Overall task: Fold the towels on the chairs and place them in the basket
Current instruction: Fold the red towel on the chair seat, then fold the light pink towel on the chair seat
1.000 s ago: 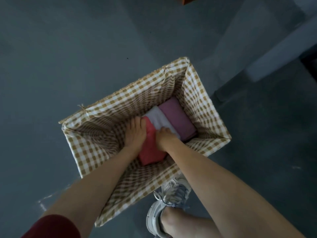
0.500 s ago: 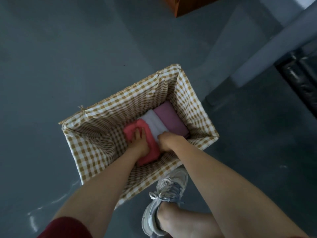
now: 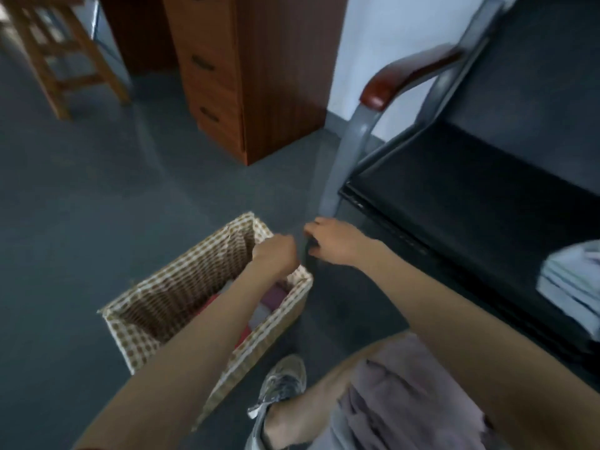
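Left forearm [image 3: 201, 326] is crossing, and risking tipping, the beige checked wicker basket [image 3: 175, 264].
Folded red and pink towels [image 3: 271, 298] are lying inside; left hand [image 3: 276, 254] fingers are curling loosely, empty; right hand [image 3: 334, 243] fingers I cannot tell.

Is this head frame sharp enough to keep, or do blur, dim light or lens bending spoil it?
Head view: motion blur throughout, worst on the towels on the chair and on the wooden stool; left hand and right hand too soft to read fingers; light dim, bluish, no glare; wide lens slants the cabinet edges.
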The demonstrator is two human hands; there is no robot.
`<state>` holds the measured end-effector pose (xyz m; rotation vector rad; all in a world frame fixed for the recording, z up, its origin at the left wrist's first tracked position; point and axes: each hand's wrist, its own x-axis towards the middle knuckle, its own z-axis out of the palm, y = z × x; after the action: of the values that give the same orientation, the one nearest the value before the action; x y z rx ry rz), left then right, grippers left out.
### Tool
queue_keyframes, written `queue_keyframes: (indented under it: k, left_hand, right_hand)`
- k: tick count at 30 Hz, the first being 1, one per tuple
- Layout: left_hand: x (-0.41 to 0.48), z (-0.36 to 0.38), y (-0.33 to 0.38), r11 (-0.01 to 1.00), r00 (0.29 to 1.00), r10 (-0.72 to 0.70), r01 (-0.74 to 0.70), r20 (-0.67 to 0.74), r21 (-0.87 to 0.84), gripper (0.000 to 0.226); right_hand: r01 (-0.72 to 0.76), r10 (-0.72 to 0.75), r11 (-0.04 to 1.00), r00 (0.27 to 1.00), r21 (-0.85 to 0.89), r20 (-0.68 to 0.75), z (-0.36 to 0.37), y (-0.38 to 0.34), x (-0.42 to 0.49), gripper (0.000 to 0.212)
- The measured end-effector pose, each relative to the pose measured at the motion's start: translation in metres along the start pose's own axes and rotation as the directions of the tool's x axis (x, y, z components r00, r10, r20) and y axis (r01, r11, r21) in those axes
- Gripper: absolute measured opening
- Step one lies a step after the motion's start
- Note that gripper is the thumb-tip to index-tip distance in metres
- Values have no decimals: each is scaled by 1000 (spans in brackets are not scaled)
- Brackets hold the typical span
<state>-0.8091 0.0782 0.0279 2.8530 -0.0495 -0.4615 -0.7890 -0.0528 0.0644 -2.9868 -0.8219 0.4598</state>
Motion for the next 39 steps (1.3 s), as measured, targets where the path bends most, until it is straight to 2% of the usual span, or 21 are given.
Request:
queue_keyframes:
  k: [3,7,12,16,20,25,30,34,36,37,39]
  left_hand:
    - [-18,-40,65,984,978,177,-175,-115,26,40]
    - [-37,-74,164,916,893,401,-387,-205,107,39]
    - [-59,-80,277,794,770,607,-579,-197,183,42]
    - [-75,-58,371,672,661,739,-706,-134,223,36]
    - [-85,-29,450,581,590,807,-785,-28,216,35]
    - [-80,17,520,503,527,844,-842,96,194,37]
    - [-56,64,569,503,514,839,-858,178,105,39]
    - [-45,106,589,499,479,847,-866,229,-32,43]
    - [-41,126,591,451,440,869,-892,228,2,48]
    - [-38,134,591,421,422,883,-906,208,48,46]
    - [-32,140,591,408,411,898,-911,156,52,29]
  right_hand:
    - [-147,151,989,976,34,-158,-46,46,-75,38]
    - [-352,375,927,870,128,-321,-83,106,-181,43]
    - [-549,593,804,715,228,-370,-86,167,-289,42]
    - [-673,729,680,577,292,-368,-65,210,-366,40]
    - [-765,834,546,460,341,-303,-37,252,-425,41]
    - [-855,929,369,340,364,-144,5,307,-469,45]
    - [-888,958,280,285,364,-41,47,357,-483,51]
    - [-873,962,273,256,403,-98,73,379,-480,52]
    - [-883,958,277,226,378,-175,83,386,-479,50]
    - [-885,953,282,213,370,-215,88,389,-479,43]
    - [-882,943,281,180,379,-279,92,395,-481,27]
